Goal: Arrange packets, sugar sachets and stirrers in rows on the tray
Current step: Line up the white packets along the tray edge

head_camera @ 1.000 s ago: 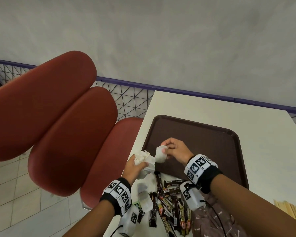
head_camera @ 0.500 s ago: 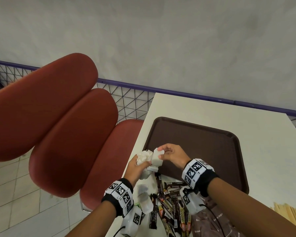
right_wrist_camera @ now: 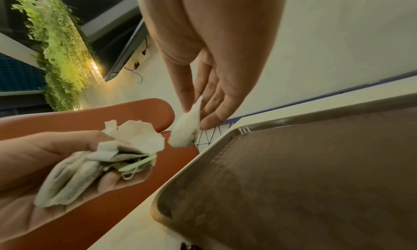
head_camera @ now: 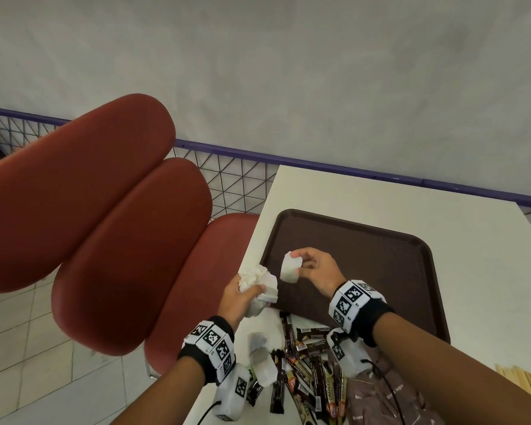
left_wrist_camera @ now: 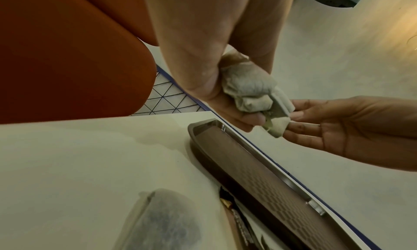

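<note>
My left hand (head_camera: 239,297) grips a bunch of white paper tea bags (head_camera: 259,280) | my right hand (head_camera: 314,269) pinches one white tea bag (head_camera: 290,267) | dark stick sachet (head_camera: 330,382) reads "GRANULES" | other print unreadable.

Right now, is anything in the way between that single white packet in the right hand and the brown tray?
Nothing visible. The right hand pinches the packet just above the tray, whose surface below is bare.

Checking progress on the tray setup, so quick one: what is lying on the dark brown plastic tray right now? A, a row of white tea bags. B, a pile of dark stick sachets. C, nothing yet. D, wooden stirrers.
C: the dark brown plastic tray shows only bare surface, with the one white tea bag still pinched in the right hand above it.
</note>
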{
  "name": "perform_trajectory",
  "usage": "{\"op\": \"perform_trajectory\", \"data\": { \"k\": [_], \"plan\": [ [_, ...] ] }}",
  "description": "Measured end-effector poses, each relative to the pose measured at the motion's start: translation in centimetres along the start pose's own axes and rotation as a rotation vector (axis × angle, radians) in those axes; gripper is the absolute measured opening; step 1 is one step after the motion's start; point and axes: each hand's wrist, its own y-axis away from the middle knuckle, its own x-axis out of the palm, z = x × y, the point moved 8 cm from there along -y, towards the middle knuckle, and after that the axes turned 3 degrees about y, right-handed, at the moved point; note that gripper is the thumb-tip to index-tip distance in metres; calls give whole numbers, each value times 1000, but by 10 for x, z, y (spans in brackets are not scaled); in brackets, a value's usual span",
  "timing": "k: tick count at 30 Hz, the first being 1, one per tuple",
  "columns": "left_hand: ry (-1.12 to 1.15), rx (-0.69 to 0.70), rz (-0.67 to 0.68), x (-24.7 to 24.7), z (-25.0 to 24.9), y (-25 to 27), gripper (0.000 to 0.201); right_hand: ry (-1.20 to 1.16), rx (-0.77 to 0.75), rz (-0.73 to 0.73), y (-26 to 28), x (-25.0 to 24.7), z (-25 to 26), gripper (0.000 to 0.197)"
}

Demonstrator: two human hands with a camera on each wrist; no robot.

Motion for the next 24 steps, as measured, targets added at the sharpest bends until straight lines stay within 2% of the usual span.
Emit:
{"op": "perform_trajectory", "data": {
  "k": [3,8,12,15,21,24],
  "plan": [
    [20,3,-12,-2,-5,-7,23,30,15,-47,-13,-13,-1,39],
    [99,6,-44,-6,-21,-17,39,90,35,-135,-43,-38,-4,39],
    [202,13,-86,-7,-30,-33,38,196,64,-199,-72,-51,-6,41],
    [234,24,-93,-8,-36,-46,46,259,66,-218,-96,-54,-2,39],
    [344,21,-69,-8,-44,-65,27,256,53,-196,-150,-42,-5,38],
    [368,25,-65,-9,-46,-68,25,270,55,-199,-172,-35,-11,39]
  ]
}}
